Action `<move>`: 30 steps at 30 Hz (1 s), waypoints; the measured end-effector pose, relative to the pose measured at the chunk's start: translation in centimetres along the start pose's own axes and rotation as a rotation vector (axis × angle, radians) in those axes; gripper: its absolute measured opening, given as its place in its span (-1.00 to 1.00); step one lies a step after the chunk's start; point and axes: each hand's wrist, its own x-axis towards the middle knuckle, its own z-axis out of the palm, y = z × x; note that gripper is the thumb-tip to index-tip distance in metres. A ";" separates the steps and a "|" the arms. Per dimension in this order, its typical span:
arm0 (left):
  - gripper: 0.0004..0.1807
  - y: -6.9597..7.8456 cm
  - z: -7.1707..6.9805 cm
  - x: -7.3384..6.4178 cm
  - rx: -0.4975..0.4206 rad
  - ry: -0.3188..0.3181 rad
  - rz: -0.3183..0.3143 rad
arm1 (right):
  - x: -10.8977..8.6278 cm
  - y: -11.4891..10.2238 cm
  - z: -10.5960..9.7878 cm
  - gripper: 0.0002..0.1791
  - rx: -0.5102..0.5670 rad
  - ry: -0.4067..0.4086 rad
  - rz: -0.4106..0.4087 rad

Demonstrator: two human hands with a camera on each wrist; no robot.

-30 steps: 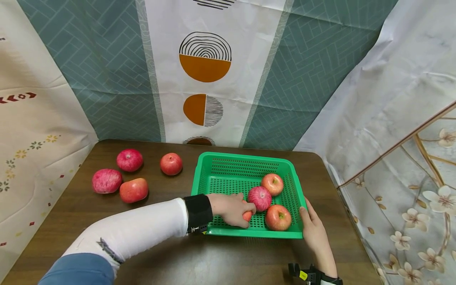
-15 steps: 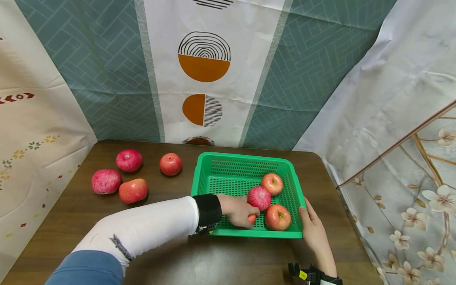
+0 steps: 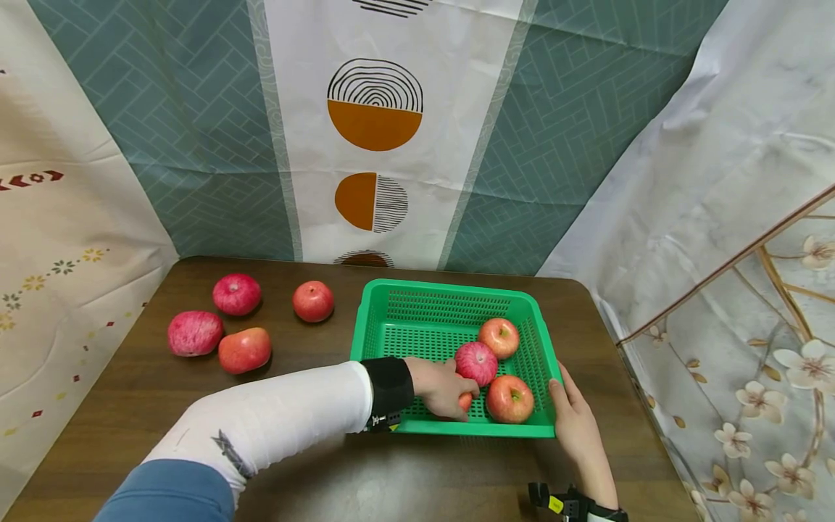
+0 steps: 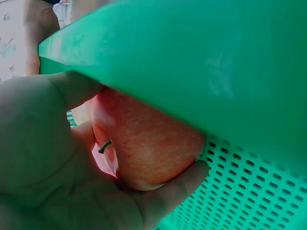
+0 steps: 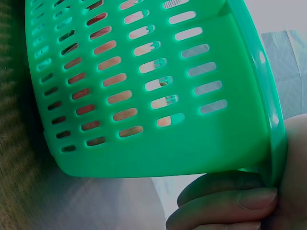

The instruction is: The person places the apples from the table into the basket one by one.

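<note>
My left hand (image 3: 443,388) reaches into a green perforated plastic basket (image 3: 450,284) and grips a red apple (image 4: 148,139) near its front wall. In the left wrist view, thumb and fingers curl round this apple, its stem showing beside the palm. Head-on, most of it is hidden by the hand. Just right of it lie a striped pink-red apple (image 3: 476,363) and a larger red apple (image 3: 510,399), with another apple (image 3: 499,338) behind. My right hand (image 3: 579,424) holds the basket's right front rim, fingers bent at the edge in the right wrist view.
On the brown wooden table (image 3: 313,471), left of the basket, lie a round red apple (image 3: 313,301), two pink-red striped apples, one at the back (image 3: 237,293), and a red-orange apple (image 3: 244,350). A patterned cloth (image 3: 378,217) hangs behind the table.
The left hand has shifted to the right inside the basket with its apple, closer to the other apples. The right hand and the basket have stayed in place.
</note>
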 end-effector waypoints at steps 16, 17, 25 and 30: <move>-0.49 0.1 0.1 0.2 -0.019 -0.035 -0.066 | 0.0 0.1 0.0 -0.33 -0.010 -0.001 0.005; -0.49 0.1 0.1 0.2 -0.021 -0.035 -0.069 | 0.0 0.1 0.0 -0.33 -0.008 -0.003 0.005; -0.51 0.1 0.0 0.3 0.010 -0.026 -0.038 | 0.1 0.2 0.0 -0.32 0.009 -0.017 0.024; -0.50 0.0 0.0 0.4 -0.019 -0.011 -0.022 | 0.0 0.1 0.0 -0.33 0.012 -0.016 0.025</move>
